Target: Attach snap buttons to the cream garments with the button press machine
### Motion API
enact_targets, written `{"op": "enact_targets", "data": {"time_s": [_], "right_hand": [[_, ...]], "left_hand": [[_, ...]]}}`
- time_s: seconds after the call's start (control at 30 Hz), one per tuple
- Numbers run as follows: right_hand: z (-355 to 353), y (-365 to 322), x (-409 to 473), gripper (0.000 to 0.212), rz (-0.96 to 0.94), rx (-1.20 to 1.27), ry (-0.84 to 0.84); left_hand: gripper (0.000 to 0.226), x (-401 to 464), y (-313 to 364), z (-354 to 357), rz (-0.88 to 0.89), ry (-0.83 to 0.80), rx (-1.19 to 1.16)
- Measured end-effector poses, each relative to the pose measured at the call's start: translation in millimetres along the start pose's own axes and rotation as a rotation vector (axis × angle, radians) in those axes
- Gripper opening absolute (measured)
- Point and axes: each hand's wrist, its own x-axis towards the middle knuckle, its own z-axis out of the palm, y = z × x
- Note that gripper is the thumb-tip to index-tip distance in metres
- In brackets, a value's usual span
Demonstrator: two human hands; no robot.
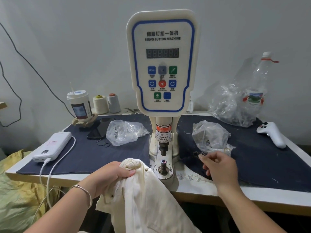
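Nearest, left hand [109, 175] grips a bunched fold of the cream garment [144, 199], fingers curled round the cloth just left of the button press machine [162, 64]. Garment hangs off the table edge [252, 194] in front of the machine, a small snap already on it near the lower die [163, 164]. Right hand [218, 167] sits right of the machine base, fingers curled toward small dark bits on the navy cloth [84, 153]; cannot tell if it pinches anything. Just behind that hand, right of the machine, a clear bag of small parts [210, 135]. White handheld controller [272, 134] further right. Left of the machine: another clear bag [124, 132], a black phone [99, 130], a white power bank [53, 145] with cable. Behind those, a paper cup [80, 105] and two thread cones [107, 103]. Far right of the machine, a big clear bag [235, 105] and a plastic bottle [260, 78] by the wall.
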Motion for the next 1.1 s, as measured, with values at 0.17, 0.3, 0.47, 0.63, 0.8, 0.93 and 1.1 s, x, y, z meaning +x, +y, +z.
{"op": "enact_targets", "data": {"time_s": [0.17, 0.3, 0.47, 0.63, 0.8, 0.93, 1.1], "right_hand": [[-14.7, -10.8, 39.9, 0.016, -0.449, -0.655, 0.118], [-10.1, -30.5, 90.0, 0.029, -0.23, -1.031, -0.049], [-1.6, -15.4, 114.8, 0.026, -0.166, -1.143, -0.312], [3.2, 3.6, 117.7, 0.015, -0.18, -1.028, -0.235], [2.0, 12.8, 107.9, 0.017, -0.264, -0.947, -0.125], [3.2, 16.4, 108.5, 0.016, -0.326, -0.94, -0.077], [3.8, 19.5, 109.4, 0.016, -0.326, -0.928, -0.043]], "left_hand": [[0.041, 5.2, -3.6, -1.6, 0.019, 0.002, 0.012], [0.046, 6.8, -5.4, -2.6, 0.018, -0.004, 0.009], [0.043, 5.1, -3.5, -2.3, 0.014, -0.005, -0.004], [0.041, 8.0, -1.1, -2.9, 0.006, -0.035, -0.022], [0.038, 9.9, 2.1, -5.2, -0.019, -0.066, -0.022], [0.039, 9.6, 3.5, -4.2, -0.021, -0.062, -0.024], [0.042, 6.6, 5.4, -1.6, -0.014, -0.044, -0.023]]}}
